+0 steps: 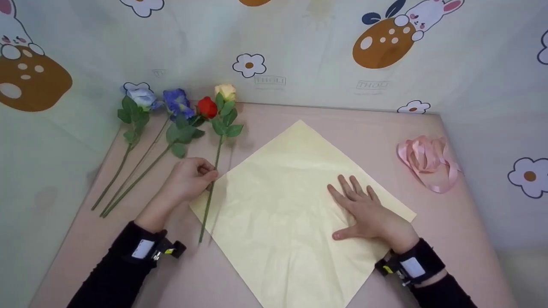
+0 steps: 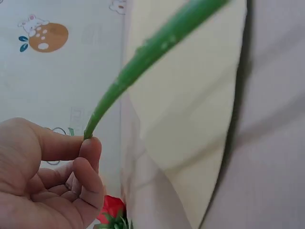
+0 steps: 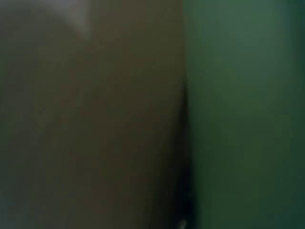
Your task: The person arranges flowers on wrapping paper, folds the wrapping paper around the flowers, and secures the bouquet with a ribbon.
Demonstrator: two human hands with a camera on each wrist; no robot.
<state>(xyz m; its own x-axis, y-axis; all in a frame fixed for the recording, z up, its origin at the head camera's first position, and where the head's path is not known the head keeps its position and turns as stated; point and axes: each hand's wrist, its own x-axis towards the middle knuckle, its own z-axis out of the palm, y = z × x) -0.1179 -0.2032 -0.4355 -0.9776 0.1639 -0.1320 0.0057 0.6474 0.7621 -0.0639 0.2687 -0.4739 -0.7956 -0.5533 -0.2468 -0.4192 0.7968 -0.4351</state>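
Observation:
Between thumb and forefinger, my left hand (image 1: 188,179) pinches the green stem of a pale yellow rose (image 1: 226,92). In the left wrist view the stem (image 2: 143,62) runs up and away from the pinching fingertips (image 2: 90,150). The lower stem passes over the left corner of a pale yellow sheet of wrapping paper (image 1: 278,205), which lies as a diamond on the table. My right hand (image 1: 366,214) rests on the right part of this sheet with its fingers spread. The right wrist view is too dark and blurred to make anything out.
On the left lie a light blue rose (image 1: 143,97), a blue-purple flower (image 1: 177,102) and a red rose (image 1: 207,107), stems toward the front. A pink ribbon (image 1: 428,158) lies loosely looped at the right. Patterned cloth (image 1: 299,51) hangs behind the pink tabletop (image 1: 364,124).

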